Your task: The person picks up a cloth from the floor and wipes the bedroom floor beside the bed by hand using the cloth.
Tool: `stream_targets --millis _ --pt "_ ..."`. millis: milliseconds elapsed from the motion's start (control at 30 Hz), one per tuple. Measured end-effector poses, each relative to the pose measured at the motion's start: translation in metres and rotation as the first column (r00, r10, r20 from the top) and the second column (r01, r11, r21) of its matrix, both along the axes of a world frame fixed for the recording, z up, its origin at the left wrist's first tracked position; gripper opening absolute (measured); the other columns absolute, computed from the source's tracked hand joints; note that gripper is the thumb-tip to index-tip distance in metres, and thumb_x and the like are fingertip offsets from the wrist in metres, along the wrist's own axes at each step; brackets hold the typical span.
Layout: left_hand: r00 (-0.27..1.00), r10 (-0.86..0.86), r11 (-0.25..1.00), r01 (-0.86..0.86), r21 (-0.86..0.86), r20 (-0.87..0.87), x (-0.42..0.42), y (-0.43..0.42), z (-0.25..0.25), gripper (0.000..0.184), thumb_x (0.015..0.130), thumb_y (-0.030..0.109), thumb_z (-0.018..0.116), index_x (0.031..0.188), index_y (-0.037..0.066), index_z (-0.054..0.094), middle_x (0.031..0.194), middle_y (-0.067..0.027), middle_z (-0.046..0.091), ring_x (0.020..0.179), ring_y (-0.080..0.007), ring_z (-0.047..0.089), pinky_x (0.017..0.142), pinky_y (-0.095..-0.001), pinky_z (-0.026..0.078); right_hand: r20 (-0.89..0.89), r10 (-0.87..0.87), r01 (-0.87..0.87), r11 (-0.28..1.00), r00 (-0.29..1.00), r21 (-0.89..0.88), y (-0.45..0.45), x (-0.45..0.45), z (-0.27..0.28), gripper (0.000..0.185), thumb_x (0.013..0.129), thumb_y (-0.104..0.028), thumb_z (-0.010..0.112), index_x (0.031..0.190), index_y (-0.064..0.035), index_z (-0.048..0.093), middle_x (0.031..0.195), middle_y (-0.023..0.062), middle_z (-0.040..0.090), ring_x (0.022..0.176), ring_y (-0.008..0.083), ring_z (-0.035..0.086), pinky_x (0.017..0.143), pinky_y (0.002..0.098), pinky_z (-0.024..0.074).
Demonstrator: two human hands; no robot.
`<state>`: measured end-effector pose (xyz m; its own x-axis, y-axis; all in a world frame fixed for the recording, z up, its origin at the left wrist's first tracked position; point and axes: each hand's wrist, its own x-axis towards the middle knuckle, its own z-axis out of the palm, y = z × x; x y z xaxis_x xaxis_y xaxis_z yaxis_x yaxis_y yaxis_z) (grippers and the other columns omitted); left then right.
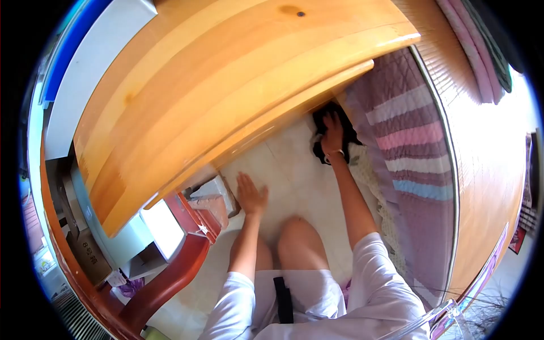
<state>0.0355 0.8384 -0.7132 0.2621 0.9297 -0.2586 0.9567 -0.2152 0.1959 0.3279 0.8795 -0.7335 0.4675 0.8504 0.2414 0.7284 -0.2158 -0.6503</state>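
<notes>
Black cloth (349,132) lies under the right hand (333,137), two o'clock from the left hand (252,196); both hands' fingers spread.

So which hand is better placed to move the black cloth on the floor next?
Probably the right hand: it appears to rest on the black cloth, while the left hand is apart from it, with floor between them.

Black cloth (350,132) on pale floor (292,178)
</notes>
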Motion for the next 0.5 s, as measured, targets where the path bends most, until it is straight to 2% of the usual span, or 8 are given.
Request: stream_targets --millis 67,100,133,200,267,300,400,500 --pt "0.989 -0.136 0.984 0.142 -0.109 0.056 0.011 -0.017 0.013 0.074 0.074 0.038 0.048 0.126 -0.006 0.019 0.134 -0.0171 0.016 0.125 -0.0269 0.014 0.100 -0.0380 0.016 0.044 0.051 -0.046 0.992 0.998 -0.114 0.019 -0.024 -0.007 0.041 0.067 0.002 0.046 0.106 -0.0068 0.048 0.121 0.0204 0.035 0.108 0.0346 0.037 0.091 0.0440 0.0285" --pt "0.989 -0.139 0.982 0.144 -0.119 0.045 0.014 -0.027 0.016 0.074 0.074 0.038 0.048 0.126 -0.006 0.019 0.134 -0.0171 0.016 0.125 -0.0269 0.014 0.100 -0.0380 0.016 0.127 0.116 -0.070 0.944 0.985 -0.323 0.020 -0.044 0.002 0.038 0.070 -0.004 0.048 0.107 -0.0099 0.048 0.123 0.0162 0.035 0.110 0.0321 0.035 0.091 0.0461 0.0276" --pt "0.950 -0.296 0.940 0.308 -0.146 0.096 0.016 -0.039 0.018 0.067 0.074 0.034 0.049 0.124 -0.004 0.025 0.134 -0.0157 0.019 0.124 -0.0267 0.017 0.100 -0.0374 0.018 0.192 0.195 -0.068 0.850 0.962 -0.522 0.013 -0.061 0.008 0.036 0.073 -0.011 0.049 0.108 -0.0130 0.048 0.125 0.0120 0.034 0.113 0.0295 0.034 0.092 0.0482 0.0267" --pt "0.884 -0.442 0.870 0.464 -0.167 0.153 0.013 -0.051 0.017 0.061 0.074 0.030 0.049 0.122 -0.002 0.031 0.133 -0.0143 0.023 0.124 -0.0264 0.020 0.099 -0.0368 0.020 0.241 0.322 -0.194 0.879 0.916 -0.436 -0.013 -0.085 -0.003 0.036 0.075 -0.024 0.048 0.110 -0.0170 0.048 0.127 0.0040 0.034 0.117 0.0248 0.030 0.091 0.0506 0.0257" --pt "0.719 -0.513 0.756 0.637 -0.150 0.468 0.008 -0.062 0.012 0.046 0.073 0.017 0.051 0.114 0.000 0.041 0.123 -0.0170 0.036 0.116 -0.0320 0.031 0.096 -0.0369 0.026 0.219 0.444 -0.331 0.851 0.869 -0.408 -0.048 -0.099 0.004 0.036 0.075 -0.025 0.048 0.111 -0.0177 0.049 0.129 0.0000 0.032 0.119 0.0220 0.027 0.094 0.0489 0.0232" --pt "0.721 -0.510 0.757 0.635 -0.153 0.469 0.009 -0.059 0.020 0.046 0.073 0.017 0.051 0.114 0.000 0.041 0.123 -0.0170 0.036 0.116 -0.0320 0.031 0.096 -0.0369 0.026 0.217 0.446 -0.334 0.849 0.868 -0.410 -0.063 -0.099 0.010 0.036 0.075 -0.025 0.048 0.111 -0.0177 0.049 0.129 0.0000 0.032 0.119 0.0220 0.027 0.094 0.0489 0.0232" --pt "0.889 -0.232 0.938 0.311 -0.150 0.394 0.003 -0.050 0.041 0.038 0.069 0.007 0.051 0.105 0.000 0.046 0.106 -0.0135 0.044 0.101 -0.0295 0.042 0.087 -0.0395 0.032 0.029 0.592 -0.511 0.718 0.805 -0.473 -0.112 -0.091 0.025 0.036 0.076 -0.024 0.046 0.112 -0.0181 0.049 0.130 -0.0018 0.031 0.120 0.0197 0.026 0.097 0.0473 0.0200" --pt "0.944 -0.092 0.996 0.083 0.042 0.315 -0.002 -0.027 0.047 0.045 0.070 0.008 0.050 0.112 -0.001 0.040 0.117 -0.0163 0.036 0.112 -0.0319 0.033 0.092 -0.0399 0.028 -0.040 0.624 -0.563 0.674 0.781 -0.478 -0.165 -0.084 0.032 0.037 0.076 -0.021 0.046 0.112 -0.0181 0.048 0.130 -0.0030 0.030 0.121 0.0182 0.026 0.098 0.0459 0.0184"
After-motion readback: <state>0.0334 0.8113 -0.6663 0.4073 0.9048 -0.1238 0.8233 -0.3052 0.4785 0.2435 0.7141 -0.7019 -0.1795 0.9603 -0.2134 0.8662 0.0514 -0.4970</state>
